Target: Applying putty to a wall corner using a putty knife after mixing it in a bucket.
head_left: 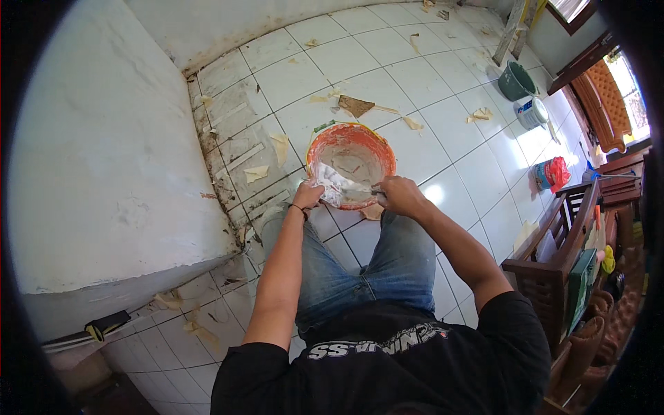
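the orange bucket [386,146] stands on the floor just beyond the knees, with both hands at its near rim. the left hand [309,194] is at the near left, its fingers closed on the edge of a white bag [330,178] that hangs down inside the bucket. the right hand [402,197] is at the near right, curled around the grip of a tool [377,189] that points left over the bucket; its kind is too small to tell. pale, whitish residue coats the bucket's inside. the floor [463,138] is white square tiles with dark joints, grimy along the left, where a pale, scuffed wall [117,138] rises. peeled scraps lie scattered about, among them a brown piece [356,106] just past the bucket. counted, there are two hands, one orange bucket, one white bag and one tool; off to the far right, one dark green bucket [517,81], one white tub [532,113] near it, and one can [541,178] with one red plastic bag [557,173]; nearer on the right, one dark wooden bench [543,280].
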`<move>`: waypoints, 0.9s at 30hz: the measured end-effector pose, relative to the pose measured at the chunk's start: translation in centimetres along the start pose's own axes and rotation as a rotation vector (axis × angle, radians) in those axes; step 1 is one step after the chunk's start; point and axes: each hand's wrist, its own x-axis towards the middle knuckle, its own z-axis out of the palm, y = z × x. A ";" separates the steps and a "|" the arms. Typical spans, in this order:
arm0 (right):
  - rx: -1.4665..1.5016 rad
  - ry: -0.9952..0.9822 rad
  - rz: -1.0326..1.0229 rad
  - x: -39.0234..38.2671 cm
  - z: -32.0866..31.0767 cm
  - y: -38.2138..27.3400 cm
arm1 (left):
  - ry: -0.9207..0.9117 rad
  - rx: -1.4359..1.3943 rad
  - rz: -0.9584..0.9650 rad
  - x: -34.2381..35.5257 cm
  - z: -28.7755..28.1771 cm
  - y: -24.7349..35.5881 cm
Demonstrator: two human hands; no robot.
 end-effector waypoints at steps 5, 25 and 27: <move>-0.001 -0.042 0.045 2.5 0.9 0.4 | -0.024 -0.166 -0.044 -0.4 3.1 -1.6; -0.003 -0.033 0.083 0.9 -3.1 -0.7 | 0.177 -0.060 0.031 1.0 3.4 -3.7; -0.022 -0.017 0.117 -1.2 -3.2 -0.6 | 0.205 -0.045 0.027 0.6 4.4 -2.6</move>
